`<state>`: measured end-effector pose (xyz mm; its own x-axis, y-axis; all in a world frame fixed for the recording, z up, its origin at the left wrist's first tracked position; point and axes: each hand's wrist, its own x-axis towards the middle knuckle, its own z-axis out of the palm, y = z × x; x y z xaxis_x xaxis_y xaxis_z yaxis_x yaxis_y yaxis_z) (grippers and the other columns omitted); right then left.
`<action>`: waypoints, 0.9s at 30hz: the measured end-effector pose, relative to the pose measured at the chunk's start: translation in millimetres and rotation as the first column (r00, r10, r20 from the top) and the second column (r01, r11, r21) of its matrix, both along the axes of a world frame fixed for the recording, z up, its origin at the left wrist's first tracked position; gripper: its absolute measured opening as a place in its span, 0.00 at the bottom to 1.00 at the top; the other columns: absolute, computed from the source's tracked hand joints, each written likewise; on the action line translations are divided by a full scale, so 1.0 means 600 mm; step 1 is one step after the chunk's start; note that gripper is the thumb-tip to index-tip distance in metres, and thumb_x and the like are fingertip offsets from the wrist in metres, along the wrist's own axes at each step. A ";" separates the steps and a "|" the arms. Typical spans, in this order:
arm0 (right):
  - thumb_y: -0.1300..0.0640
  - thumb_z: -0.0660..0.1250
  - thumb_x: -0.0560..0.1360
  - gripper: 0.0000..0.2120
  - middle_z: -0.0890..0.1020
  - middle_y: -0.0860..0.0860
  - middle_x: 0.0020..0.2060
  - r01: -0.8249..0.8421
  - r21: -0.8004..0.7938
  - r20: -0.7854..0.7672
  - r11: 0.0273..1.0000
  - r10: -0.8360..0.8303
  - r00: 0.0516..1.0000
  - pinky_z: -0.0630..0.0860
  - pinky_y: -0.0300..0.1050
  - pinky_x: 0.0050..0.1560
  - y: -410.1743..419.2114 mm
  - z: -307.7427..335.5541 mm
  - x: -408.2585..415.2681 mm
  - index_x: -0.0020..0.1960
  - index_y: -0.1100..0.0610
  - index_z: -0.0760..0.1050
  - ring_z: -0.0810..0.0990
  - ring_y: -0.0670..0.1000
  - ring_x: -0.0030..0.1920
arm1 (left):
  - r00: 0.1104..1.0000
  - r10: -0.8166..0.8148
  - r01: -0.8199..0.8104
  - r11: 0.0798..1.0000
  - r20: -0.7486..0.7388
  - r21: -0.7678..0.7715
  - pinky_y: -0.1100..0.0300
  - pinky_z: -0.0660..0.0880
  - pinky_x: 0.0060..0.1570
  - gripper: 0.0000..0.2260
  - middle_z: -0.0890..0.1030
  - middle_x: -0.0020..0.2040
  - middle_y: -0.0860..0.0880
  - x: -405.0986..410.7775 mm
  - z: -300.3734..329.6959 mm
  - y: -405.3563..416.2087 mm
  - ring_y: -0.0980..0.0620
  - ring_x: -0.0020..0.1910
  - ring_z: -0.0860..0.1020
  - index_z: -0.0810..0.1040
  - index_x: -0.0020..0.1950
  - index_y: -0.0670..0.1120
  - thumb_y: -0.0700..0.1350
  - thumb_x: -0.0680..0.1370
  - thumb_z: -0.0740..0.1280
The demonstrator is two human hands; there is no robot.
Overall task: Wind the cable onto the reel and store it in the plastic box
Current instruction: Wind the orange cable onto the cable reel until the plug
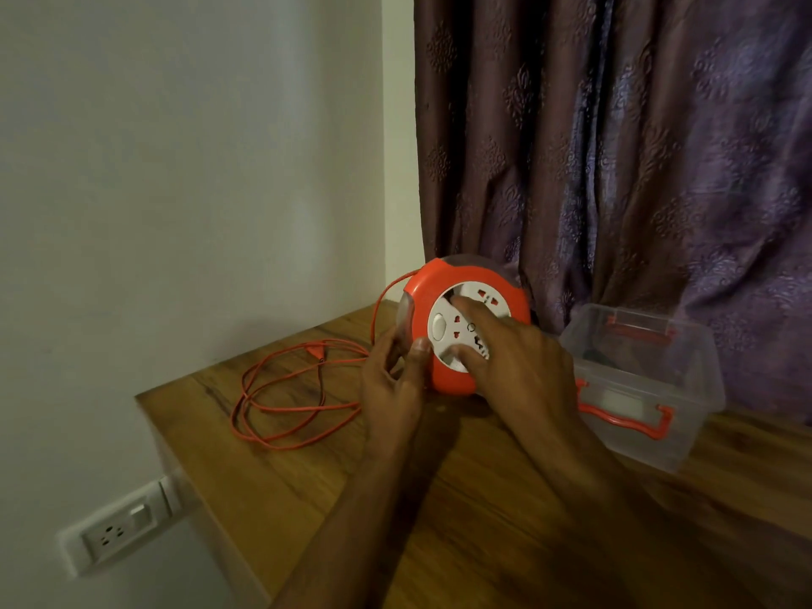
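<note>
An orange cable reel (pixel 439 279) with a white socket face stands tilted on the wooden table (pixel 307 476). My left hand (pixel 393 382) grips the reel's left edge, thumb on its rim. My right hand (pixel 514 353) lies across the white face with fingers pressed into its recesses. The orange cable (pixel 281 406) leaves the top left of the reel and lies in loose loops on the table to the left, its plug (pixel 317 351) among them. A clear plastic box (pixel 646 384) with orange handles stands open to the right of the reel.
A purple patterned curtain (pixel 615 147) hangs behind the reel and box. A white wall (pixel 175 169) stands to the left, with a wall socket (pixel 118 529) below the table's left edge (pixel 184 463).
</note>
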<state>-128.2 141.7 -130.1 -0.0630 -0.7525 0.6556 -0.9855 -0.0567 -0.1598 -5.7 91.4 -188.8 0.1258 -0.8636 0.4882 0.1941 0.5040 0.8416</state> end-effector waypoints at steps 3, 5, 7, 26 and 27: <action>0.39 0.63 0.74 0.27 0.80 0.52 0.60 -0.010 -0.007 0.223 1.000 0.012 0.975 0.74 0.49 0.52 0.001 0.004 -0.001 0.72 0.39 0.62 0.77 0.57 0.58 | 1.000 -0.001 0.001 1.000 -0.008 0.002 0.46 0.84 0.49 0.15 0.84 0.56 0.59 -0.002 -0.001 0.002 0.54 0.56 0.83 0.78 0.62 0.60 0.56 0.76 0.67; 0.40 0.63 0.75 0.27 0.80 0.51 0.60 -0.052 0.017 0.338 0.999 0.043 0.940 0.73 0.49 0.55 0.001 0.009 0.000 0.72 0.40 0.63 0.76 0.56 0.59 | 1.000 0.004 -0.003 1.000 -0.030 0.025 0.42 0.83 0.50 0.19 0.84 0.57 0.56 -0.002 0.001 0.003 0.53 0.56 0.83 0.77 0.66 0.56 0.56 0.76 0.67; 0.42 0.64 0.75 0.27 0.80 0.51 0.60 -0.097 0.057 0.383 0.994 0.068 0.921 0.72 0.49 0.58 0.002 0.013 0.003 0.72 0.41 0.62 0.76 0.55 0.60 | 0.999 0.012 -0.009 0.999 -0.046 0.048 0.41 0.83 0.49 0.21 0.83 0.58 0.55 -0.001 0.003 0.004 0.51 0.56 0.83 0.77 0.67 0.53 0.57 0.75 0.67; 0.51 0.68 0.75 0.32 0.50 0.50 0.77 -0.157 0.175 -0.252 0.972 0.198 0.947 0.72 0.57 0.62 0.002 0.013 -0.021 0.72 0.34 0.55 0.63 0.60 0.72 | 0.999 0.009 -0.005 0.998 -0.051 0.069 0.43 0.84 0.46 0.22 0.84 0.57 0.53 0.003 0.007 0.005 0.50 0.54 0.84 0.78 0.65 0.54 0.60 0.73 0.68; 0.51 0.68 0.75 0.32 0.51 0.51 0.77 -0.152 0.167 -0.254 0.974 0.192 0.948 0.72 0.57 0.61 0.002 0.012 -0.020 0.72 0.34 0.55 0.63 0.60 0.71 | 0.999 0.009 -0.006 0.998 -0.052 0.065 0.41 0.83 0.47 0.24 0.83 0.59 0.51 0.003 0.007 0.006 0.49 0.55 0.84 0.77 0.67 0.51 0.59 0.73 0.67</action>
